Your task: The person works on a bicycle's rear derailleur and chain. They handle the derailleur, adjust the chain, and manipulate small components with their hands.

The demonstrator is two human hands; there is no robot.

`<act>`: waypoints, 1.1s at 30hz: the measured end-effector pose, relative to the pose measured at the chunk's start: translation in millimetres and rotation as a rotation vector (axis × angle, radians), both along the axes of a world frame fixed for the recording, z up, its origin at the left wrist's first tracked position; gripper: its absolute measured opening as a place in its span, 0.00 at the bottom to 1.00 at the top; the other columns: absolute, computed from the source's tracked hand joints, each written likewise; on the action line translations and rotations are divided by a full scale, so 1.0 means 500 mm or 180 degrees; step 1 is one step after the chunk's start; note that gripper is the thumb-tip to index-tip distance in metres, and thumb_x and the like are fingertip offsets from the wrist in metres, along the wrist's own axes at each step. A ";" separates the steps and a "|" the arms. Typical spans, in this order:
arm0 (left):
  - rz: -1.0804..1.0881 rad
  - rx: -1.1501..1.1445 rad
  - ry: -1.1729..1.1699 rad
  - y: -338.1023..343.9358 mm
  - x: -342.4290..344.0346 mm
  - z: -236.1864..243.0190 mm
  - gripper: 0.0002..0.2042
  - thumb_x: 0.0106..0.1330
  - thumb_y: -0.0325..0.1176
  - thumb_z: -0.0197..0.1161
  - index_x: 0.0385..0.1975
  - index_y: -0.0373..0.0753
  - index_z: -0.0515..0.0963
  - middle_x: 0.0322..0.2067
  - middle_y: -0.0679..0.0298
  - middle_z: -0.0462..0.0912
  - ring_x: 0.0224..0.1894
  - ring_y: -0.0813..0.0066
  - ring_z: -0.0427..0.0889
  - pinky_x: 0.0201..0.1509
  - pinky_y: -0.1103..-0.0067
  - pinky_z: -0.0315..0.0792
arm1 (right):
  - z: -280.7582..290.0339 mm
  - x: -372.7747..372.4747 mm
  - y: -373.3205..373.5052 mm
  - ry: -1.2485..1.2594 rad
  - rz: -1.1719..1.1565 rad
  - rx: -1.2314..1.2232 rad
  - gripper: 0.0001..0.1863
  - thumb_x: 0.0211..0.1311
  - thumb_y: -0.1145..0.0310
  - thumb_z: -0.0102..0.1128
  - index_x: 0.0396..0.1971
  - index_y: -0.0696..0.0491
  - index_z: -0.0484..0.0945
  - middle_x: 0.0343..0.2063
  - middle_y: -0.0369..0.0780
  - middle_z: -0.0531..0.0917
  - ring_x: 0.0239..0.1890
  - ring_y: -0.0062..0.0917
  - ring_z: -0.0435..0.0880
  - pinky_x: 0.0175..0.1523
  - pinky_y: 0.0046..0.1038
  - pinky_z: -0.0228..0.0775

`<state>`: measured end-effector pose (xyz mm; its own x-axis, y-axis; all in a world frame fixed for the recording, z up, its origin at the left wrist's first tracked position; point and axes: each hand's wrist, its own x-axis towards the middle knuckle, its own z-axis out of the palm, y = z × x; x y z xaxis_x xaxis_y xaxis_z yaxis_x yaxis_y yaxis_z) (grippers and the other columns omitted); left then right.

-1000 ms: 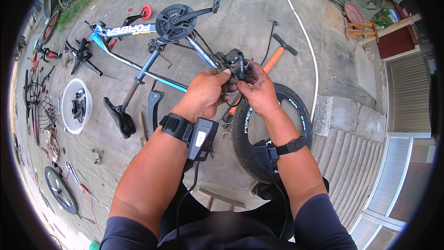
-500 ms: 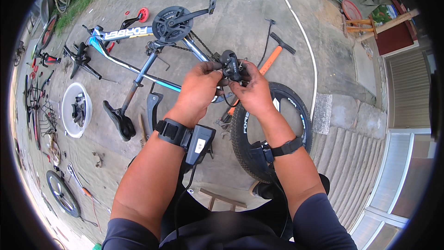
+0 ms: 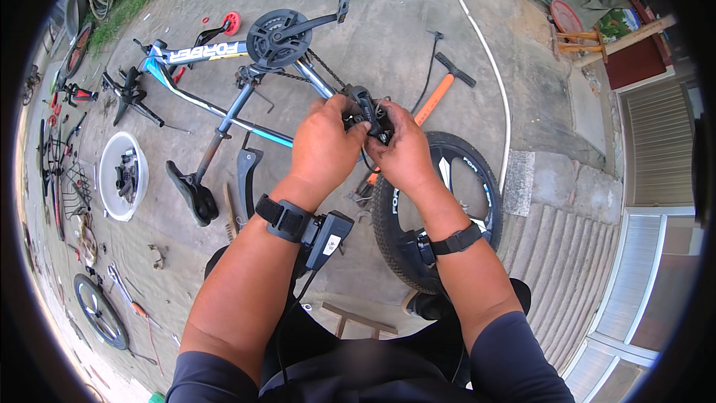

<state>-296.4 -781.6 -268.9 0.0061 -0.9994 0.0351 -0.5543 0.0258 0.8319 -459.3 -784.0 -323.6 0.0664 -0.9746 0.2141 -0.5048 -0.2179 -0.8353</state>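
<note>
My left hand [image 3: 328, 142] and my right hand [image 3: 399, 148] are closed around a black rear derailleur [image 3: 365, 110], their fingertips meeting on it and hiding much of it. It sits at the rear end of a blue and white bicycle frame [image 3: 237, 107] lying on the concrete. A chain [image 3: 328, 69] runs from the black chainring [image 3: 277, 39] toward my hands. A dark cable hangs below them. Just beyond my right wrist lies a wheel with a knobbly tyre [image 3: 388, 231], and an orange floor pump [image 3: 435, 101] lies behind my fingers.
A white basin of parts [image 3: 110, 179], handlebars [image 3: 130, 93], a saddle [image 3: 192, 194], a brush [image 3: 230, 211] and tools [image 3: 125, 291] lie leftward. A white hose [image 3: 492, 52] runs along the right, near ridged concrete [image 3: 563, 276] and a metal-framed door [image 3: 641, 276]. A wooden piece [image 3: 358, 321] is by my legs.
My left hand has rolled further over the derailleur, its fingers curling inward and covering more of it. The derailleur has tilted and shifted slightly left. My right hand moved slightly left with it.
</note>
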 end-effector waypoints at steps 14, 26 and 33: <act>0.0774 0.1202 0.2828 -0.014 0.024 0.047 0.16 0.73 0.30 0.60 0.56 0.30 0.74 0.45 0.62 0.84 0.45 0.74 0.83 0.44 0.79 0.73 | 0.004 -0.013 0.013 -0.0464 0.0199 0.0384 0.34 0.55 0.85 0.66 0.63 0.63 0.66 0.56 0.46 0.79 0.59 0.25 0.78 0.64 0.26 0.69; 0.0696 0.2032 0.3082 -0.002 0.015 -0.003 0.15 0.75 0.26 0.53 0.58 0.28 0.71 0.45 0.59 0.82 0.43 0.71 0.84 0.44 0.75 0.77 | 0.006 -0.019 0.007 -0.0702 0.0114 0.0394 0.32 0.59 0.83 0.65 0.64 0.64 0.66 0.51 0.45 0.81 0.54 0.23 0.80 0.59 0.25 0.73; 0.0523 0.2233 0.3069 0.001 -0.005 -0.006 0.12 0.75 0.34 0.59 0.49 0.33 0.75 0.37 0.64 0.83 0.38 0.74 0.83 0.39 0.77 0.74 | 0.026 -0.033 -0.015 -0.1679 -0.0236 0.1083 0.33 0.64 0.79 0.65 0.67 0.64 0.62 0.45 0.44 0.84 0.47 0.23 0.82 0.55 0.25 0.75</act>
<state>-299.0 -781.3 -272.0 -0.1400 -0.7839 -0.6049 0.3492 -0.6108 0.7107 -475.9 -791.5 -310.4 -0.0338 -0.9918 -0.1230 -0.0097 0.1234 -0.9923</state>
